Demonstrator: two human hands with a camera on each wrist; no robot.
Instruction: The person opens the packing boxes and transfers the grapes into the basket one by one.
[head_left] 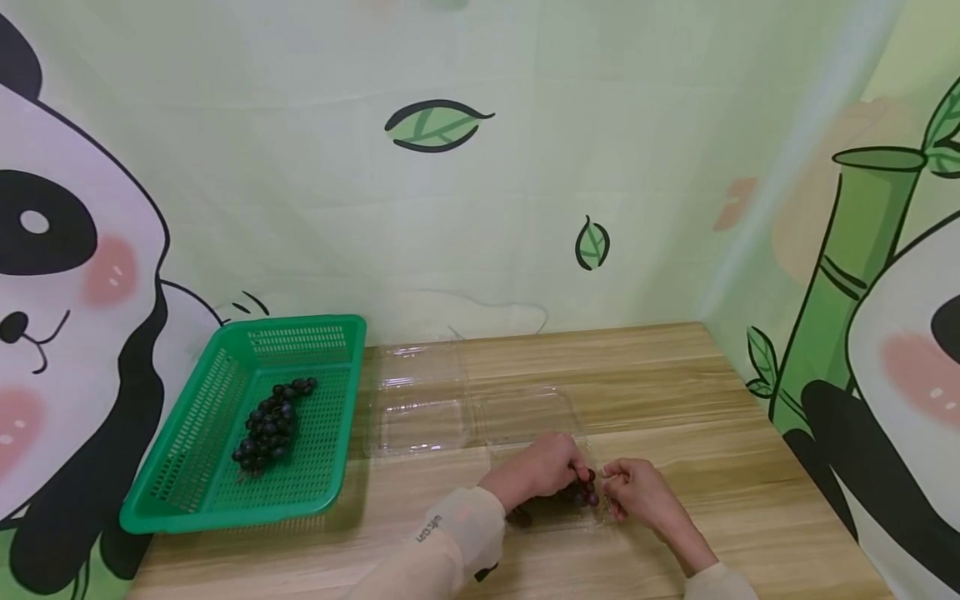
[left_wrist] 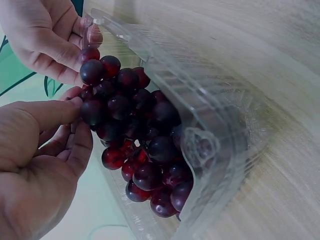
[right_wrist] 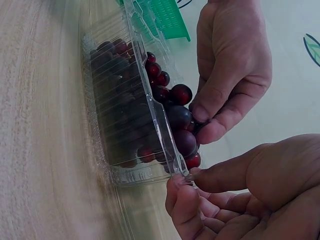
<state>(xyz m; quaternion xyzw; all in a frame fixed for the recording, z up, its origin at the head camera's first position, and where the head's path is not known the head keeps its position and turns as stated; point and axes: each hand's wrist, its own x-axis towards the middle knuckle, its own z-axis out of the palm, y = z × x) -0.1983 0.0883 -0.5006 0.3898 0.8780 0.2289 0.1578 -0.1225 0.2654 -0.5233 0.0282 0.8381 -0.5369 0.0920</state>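
Observation:
A bunch of dark red-purple grapes (left_wrist: 135,120) lies in a clear plastic clamshell box (right_wrist: 120,172) on the table. My left hand (head_left: 542,468) pinches the bunch between thumb and fingers at its upper end, over the box's right part. At the box's right corner, my right hand (head_left: 647,498) pinches the clear rim between thumb and forefinger, as the right wrist view shows. The box's lid (head_left: 525,415) stands folded back, away from me. Some grapes rise above the rim; the lower ones show through the ribbed wall.
To the left stands a green plastic basket (head_left: 341,467) holding another bunch of dark grapes (head_left: 272,425). Between it and the box, farther back, lies another open clear clamshell box (head_left: 420,425). A printed cloth (head_left: 510,183) hangs behind the wooden table (head_left: 645,367).

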